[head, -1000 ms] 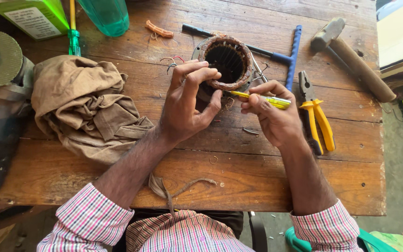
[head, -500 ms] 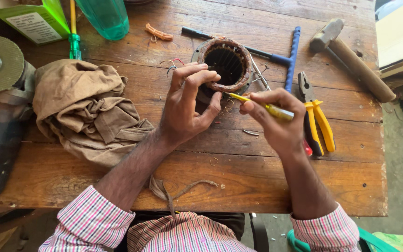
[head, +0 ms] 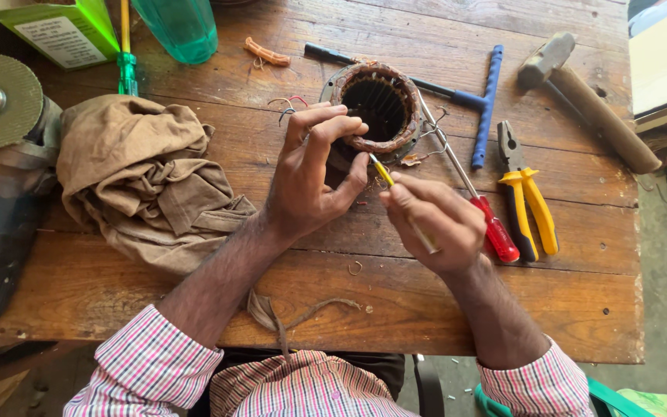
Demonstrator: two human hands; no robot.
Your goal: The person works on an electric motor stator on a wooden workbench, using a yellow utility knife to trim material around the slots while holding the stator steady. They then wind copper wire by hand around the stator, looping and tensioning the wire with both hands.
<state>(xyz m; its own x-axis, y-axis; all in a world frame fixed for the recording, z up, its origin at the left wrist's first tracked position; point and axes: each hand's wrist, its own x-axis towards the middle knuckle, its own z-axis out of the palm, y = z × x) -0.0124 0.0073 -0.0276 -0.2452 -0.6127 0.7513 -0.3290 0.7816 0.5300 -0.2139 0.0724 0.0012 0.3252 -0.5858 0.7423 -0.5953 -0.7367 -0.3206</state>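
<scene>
Our left hand (head: 310,174) grips the stator (head: 377,108); our right hand (head: 434,220) pinches a yellow screwdriver (head: 384,174) against its near rim.

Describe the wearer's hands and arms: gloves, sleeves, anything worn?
Both hands are bare: no gloves on the left hand or right hand, and no rings or watch show. Forearms are uncovered; checked shirt sleeves in red, white and dark lines are rolled back near the elbows.

Single head-worn camera, looking almost straight down from above the person's chest, close over a wooden table (head: 426,309), both forearms entering from the bottom edge, table's far edge at top, floor strip visible at right.
</scene>
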